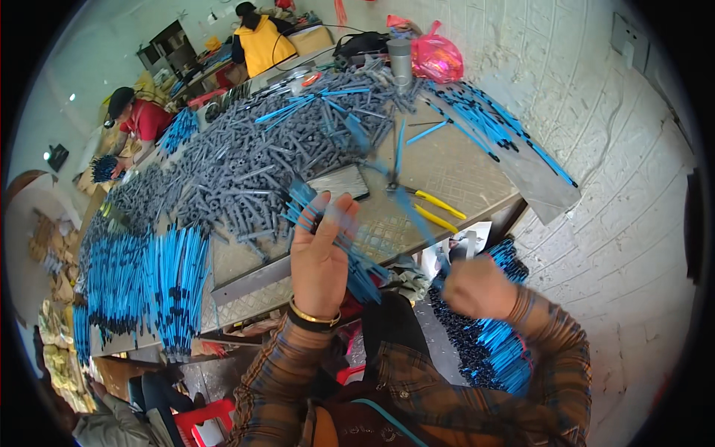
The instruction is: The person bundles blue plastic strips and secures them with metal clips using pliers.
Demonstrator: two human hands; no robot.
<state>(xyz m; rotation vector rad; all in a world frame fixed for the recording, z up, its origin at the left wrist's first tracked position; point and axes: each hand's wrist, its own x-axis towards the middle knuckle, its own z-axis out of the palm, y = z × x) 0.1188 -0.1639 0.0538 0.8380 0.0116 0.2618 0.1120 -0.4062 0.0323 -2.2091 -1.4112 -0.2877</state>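
While the left forearm rises from the lower edge, its wrist wearing a gold bangle (316, 319), the left hand (320, 261) stands upright before the table (447, 165), palm turned toward the wearer. Its thumb and fingers point up and close around a bundle of blue rods (363, 277), which slants through the grip from upper left to lower right.

The right forearm enters at the lower right, bent at the elbow and angled up and leftward. The right hand (478, 287) hangs beyond the table's near edge, well apart from the left, its fingers curled into a fist. A blurred blue rod (417, 217) reaches toward them; the blur keeps me from telling whether they grip it.

Yellow-handled pliers (441, 209) lie on the table between the hands' far sides, near a dark block (341, 182) and a large heap of grey parts (246, 160). More blue rods (177, 279) lie at the table's left.
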